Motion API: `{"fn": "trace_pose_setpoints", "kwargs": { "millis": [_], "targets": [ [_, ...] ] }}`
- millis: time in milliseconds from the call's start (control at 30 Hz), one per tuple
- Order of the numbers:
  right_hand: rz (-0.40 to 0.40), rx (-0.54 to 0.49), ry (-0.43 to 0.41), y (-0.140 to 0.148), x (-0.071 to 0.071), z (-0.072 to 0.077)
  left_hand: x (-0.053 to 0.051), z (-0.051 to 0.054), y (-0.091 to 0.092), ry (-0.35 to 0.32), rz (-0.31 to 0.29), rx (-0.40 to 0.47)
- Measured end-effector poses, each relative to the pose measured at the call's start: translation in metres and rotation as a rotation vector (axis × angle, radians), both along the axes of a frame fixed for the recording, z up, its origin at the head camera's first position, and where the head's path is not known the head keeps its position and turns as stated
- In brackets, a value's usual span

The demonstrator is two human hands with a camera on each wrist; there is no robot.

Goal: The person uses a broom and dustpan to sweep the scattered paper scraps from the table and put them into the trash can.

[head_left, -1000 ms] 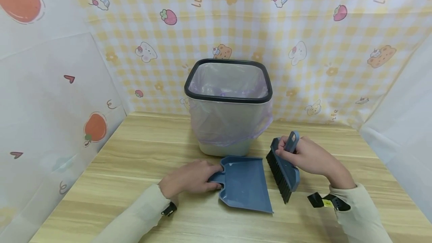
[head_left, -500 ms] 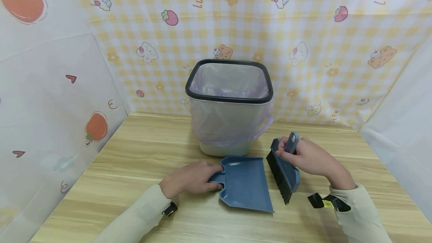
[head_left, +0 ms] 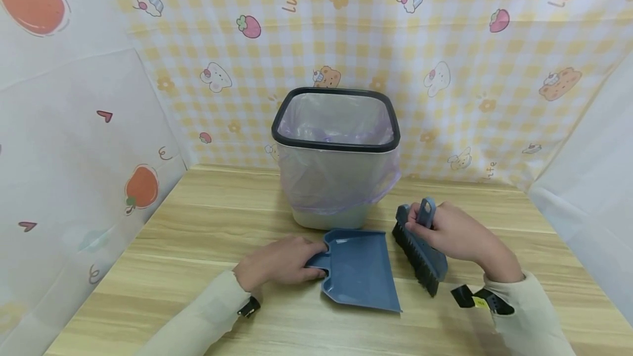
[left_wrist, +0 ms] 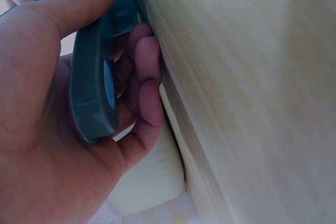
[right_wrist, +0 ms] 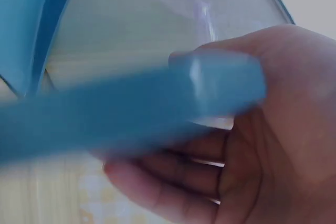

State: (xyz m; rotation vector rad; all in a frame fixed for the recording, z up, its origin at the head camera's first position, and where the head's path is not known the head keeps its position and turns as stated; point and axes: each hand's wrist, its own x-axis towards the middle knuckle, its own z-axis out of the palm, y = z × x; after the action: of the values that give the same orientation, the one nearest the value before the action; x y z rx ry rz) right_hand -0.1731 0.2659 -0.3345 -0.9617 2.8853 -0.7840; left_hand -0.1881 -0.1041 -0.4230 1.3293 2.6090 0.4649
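A blue dustpan (head_left: pixel 363 271) lies on the wooden table, its straight front edge facing right. My left hand (head_left: pixel 284 260) grips its handle from the left; in the left wrist view the fingers curl round the handle (left_wrist: pixel 89 87), with the thumb laid along it. To the right of the dustpan, my right hand (head_left: pixel 452 232) holds a blue hand brush (head_left: pixel 427 254) by its handle. The brush's dark bristles (head_left: pixel 412 260) point down and left, apart from the dustpan's edge. In the right wrist view the brush (right_wrist: pixel 105 114) is blurred.
A pale bin (head_left: pixel 336 180) with a black rim and a thin purplish liner stands right behind the dustpan. Patterned cloth (head_left: pixel 346 26) hangs at the back, and white sheets (head_left: pixel 89 153) close off both sides. The wooden table (head_left: pixel 207 224) extends around the hands.
The brush has tilted, its near end swinging slightly to the right, away from the dustpan. My left hand and the dustpan stay where they were.
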Motion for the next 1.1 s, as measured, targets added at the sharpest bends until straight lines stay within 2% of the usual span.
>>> {"fn": "trace_pose_setpoints", "kwargs": {
  "millis": [300,533,800,1100],
  "targets": [
    [0.005,0.179,0.069,-0.02,0.013,0.0,0.0,-0.002,0.0,-0.001,0.009,-0.003],
    [0.038,0.211,0.105,-0.038,0.02,-0.003,0.001,0.0,0.0,-0.002,0.009,-0.001],
    [0.07,0.325,0.1,-0.053,0.022,-0.009,0.001,0.003,0.0,-0.001,-0.006,0.012],
    [0.163,0.384,0.195,-0.064,0.022,-0.019,0.0,0.003,-0.001,0.014,-0.013,0.009]
  ]
}}
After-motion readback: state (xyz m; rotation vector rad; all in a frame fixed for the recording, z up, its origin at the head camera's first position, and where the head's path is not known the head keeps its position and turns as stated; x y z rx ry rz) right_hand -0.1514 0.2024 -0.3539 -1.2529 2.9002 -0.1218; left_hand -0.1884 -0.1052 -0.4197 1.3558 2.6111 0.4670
